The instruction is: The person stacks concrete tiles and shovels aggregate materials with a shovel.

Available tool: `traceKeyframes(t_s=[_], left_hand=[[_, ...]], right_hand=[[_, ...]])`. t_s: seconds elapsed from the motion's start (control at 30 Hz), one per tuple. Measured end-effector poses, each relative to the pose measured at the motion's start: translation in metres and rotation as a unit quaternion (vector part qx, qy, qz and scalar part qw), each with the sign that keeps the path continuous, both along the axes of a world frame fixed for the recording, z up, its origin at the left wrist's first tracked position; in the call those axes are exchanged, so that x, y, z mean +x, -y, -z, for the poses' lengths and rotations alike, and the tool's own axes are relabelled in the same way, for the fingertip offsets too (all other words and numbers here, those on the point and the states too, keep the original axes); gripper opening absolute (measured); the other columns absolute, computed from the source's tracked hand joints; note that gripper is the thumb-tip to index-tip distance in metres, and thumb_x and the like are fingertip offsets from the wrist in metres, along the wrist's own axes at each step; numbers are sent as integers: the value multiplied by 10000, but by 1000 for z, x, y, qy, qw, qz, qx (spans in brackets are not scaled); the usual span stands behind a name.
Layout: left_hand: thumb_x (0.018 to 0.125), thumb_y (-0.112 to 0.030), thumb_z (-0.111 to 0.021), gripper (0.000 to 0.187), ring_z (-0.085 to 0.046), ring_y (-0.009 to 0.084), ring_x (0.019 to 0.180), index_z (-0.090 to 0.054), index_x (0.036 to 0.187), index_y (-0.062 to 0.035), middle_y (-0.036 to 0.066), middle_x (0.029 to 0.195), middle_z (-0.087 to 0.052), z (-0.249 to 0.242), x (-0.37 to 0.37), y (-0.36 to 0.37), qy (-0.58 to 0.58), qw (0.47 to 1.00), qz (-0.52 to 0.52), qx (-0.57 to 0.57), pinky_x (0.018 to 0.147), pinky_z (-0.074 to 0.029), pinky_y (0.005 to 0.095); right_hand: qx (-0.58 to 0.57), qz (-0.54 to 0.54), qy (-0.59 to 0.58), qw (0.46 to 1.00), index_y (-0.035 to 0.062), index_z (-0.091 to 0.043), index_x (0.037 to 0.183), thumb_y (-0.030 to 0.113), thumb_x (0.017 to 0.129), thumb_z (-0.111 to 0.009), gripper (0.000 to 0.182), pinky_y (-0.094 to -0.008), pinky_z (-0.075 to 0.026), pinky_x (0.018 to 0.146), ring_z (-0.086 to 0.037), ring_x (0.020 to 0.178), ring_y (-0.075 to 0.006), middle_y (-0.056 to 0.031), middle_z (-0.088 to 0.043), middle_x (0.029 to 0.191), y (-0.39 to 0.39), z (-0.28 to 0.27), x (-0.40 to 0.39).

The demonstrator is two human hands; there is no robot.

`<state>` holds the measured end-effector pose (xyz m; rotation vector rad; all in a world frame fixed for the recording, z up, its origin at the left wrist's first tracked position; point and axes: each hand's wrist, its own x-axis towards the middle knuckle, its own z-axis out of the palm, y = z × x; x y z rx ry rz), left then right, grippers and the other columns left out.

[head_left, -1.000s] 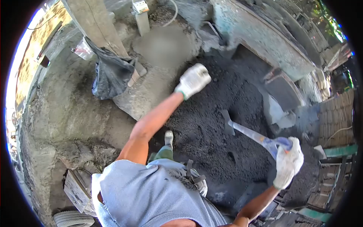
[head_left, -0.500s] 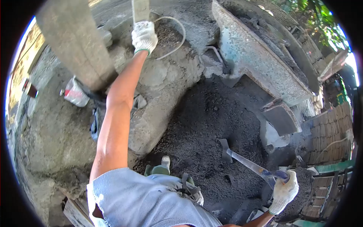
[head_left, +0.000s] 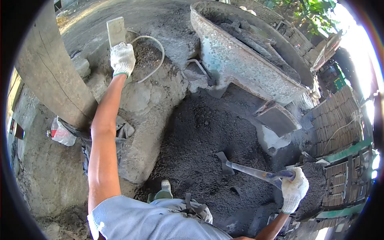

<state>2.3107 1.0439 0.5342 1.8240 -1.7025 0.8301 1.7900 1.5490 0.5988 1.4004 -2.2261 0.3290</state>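
1. Writing: none readable on any surface; the bottle (head_left: 61, 134) well below the left fingers shows a red patch, too small to read.
2. Left hand (head_left: 122, 59), in a white glove, is raised at arm's length; its fingers lie on the lower end of a pale upright post (head_left: 116, 31). Whether they clamp it, I cannot tell.
3. Right hand (head_left: 294, 191), also gloved, has fingers wrapped shut around the hoe (head_left: 256, 173) handle; the blade sits left of those fingers, in the dark gravel pile (head_left: 208, 132).
4. Change from half a second ago: left hand sits lower and further left in view; hoe grip unchanged; mixing pan (head_left: 240, 68) shows more fully.
5. Count: two gloved hands, one hoe, one post, one pan, one wooden column (head_left: 52, 76), one bottle, one boot (head_left: 163, 193).
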Motion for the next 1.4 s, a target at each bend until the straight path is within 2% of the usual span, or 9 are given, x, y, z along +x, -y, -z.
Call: traceKeyframes(t_s=[0.27, 0.67, 0.77, 0.83, 0.93, 1.07, 1.1, 1.23, 1.4], left_hand=[[902, -249, -612, 229, -617, 362, 1089, -629, 1034, -62, 187, 1119, -641, 52, -42, -57, -34, 999, 28, 3, 936, -480, 525], [799, -245, -641, 287, -708, 408, 956, -738, 846, 20, 287, 918, -708, 552, -43, -711, -279, 675, 98, 676, 820, -535, 486], [801, -205, -667, 230, -721, 368, 764, -730, 802, 16, 249, 764, -691, 506, -49, -821, -281, 654, 53, 700, 643, -528, 437], [815, -193, -665, 213, -721, 327, 691, -723, 769, 7, 213, 716, -680, 474, -73, -850, -660, 449, -235, 554, 565, -523, 409], [842, -181, -645, 216, -693, 272, 589, -717, 745, -2, 153, 656, -662, 446, -84, -856, -689, 464, -196, 521, 508, -511, 391], [851, -181, -630, 232, -659, 207, 585, -726, 769, 14, 98, 621, -624, 512, -56, -854, -421, 717, 72, 551, 523, -546, 369], [841, -187, -641, 230, -672, 211, 610, -726, 776, 16, 105, 627, -628, 421, -81, -817, -643, 544, -125, 524, 535, -551, 369], [870, -204, -646, 205, -583, 147, 576, -663, 783, -20, 38, 685, -602, 388, -72, -780, -712, 520, -101, 460, 549, -503, 299], [869, -211, -641, 166, -595, 144, 644, -648, 830, -50, 14, 720, -597, 366, -64, -761, -750, 504, -118, 412, 595, -516, 306]], right_hand=[[0, -23, 15, 1000, 98, -655, 964, 50, 712, -683, 258, -464, -541, 723, -690, 806, -369, -138, -692, 844, -11, 0, -10], [23, -83, -12, 996, 133, -672, 1103, 188, 793, -752, 325, -436, -556, 790, -717, 866, -351, -144, -735, 955, -61, 23, -57], [41, -85, -49, 994, 125, -674, 1136, 188, 817, -756, 336, -438, -555, 811, -716, 865, -372, -156, -737, 935, -59, 27, -60], [85, -131, 1, 988, 124, -671, 1185, 182, 829, -771, 374, -417, -558, 829, -729, 884, -347, -161, -746, 969, -58, 12, -59], [73, -212, 27, 974, 113, -679, 1252, 170, 875, -747, 388, -333, -547, 890, -711, 942, -183, -102, -763, 1044, -74, -28, -47], [-2, -94, 138, 986, 129, -703, 1242, 124, 871, -695, 371, -303, -547, 890, -692, 960, -141, -39, -763, 1088, -88, -91, -35], [-2, -105, 137, 985, 138, -700, 1258, 111, 869, -686, 391, -299, -551, 882, -696, 957, -141, -38, -761, 1084, -91, -95, -36], [2, -169, 147, 975, 176, -686, 1321, 57, 858, -648, 480, -285, -566, 854, -710, 947, -143, -34, -756, 1068, -85, -93, -33], [105, -254, -51, 960, 152, -681, 1112, 200, 821, -739, 300, -398, -574, 778, -725, 858, -280, -101, -739, 977, -63, 114, 5]])
